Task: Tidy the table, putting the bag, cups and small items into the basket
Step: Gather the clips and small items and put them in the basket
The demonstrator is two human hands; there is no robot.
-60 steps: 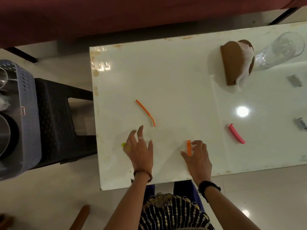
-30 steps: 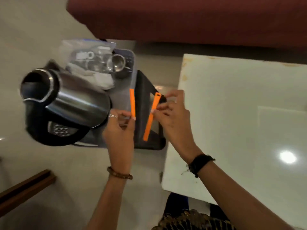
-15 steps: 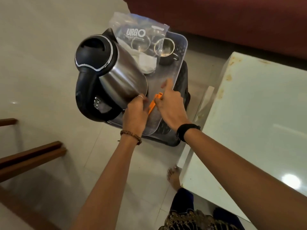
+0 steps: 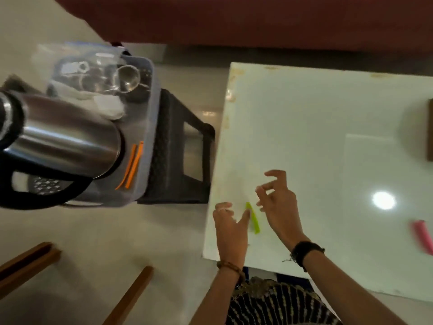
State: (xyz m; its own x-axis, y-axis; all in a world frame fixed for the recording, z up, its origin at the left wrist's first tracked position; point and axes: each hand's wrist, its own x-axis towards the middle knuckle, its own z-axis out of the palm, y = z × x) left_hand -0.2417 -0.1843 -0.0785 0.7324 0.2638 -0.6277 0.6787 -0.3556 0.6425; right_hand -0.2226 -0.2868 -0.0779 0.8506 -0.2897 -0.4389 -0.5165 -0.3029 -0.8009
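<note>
A grey basket stands on a dark stool left of the white table. Inside it lie a steel kettle, a clear plastic bag, steel cups and two orange sticks. A green stick lies near the table's front left corner. My left hand hovers over that corner, its thumb beside the green stick, holding nothing. My right hand hangs just right of the stick with loosely curled, empty fingers. A pink stick lies at the right edge.
A brown holder shows at the table's right edge. Wooden chair legs stand on the floor at the lower left. A dark red sofa runs along the back. A ceiling light reflects on the table at the right.
Both hands left the two orange sticks in the basket beside the kettle and came back over the table's front left corner, either side of the green stick.
</note>
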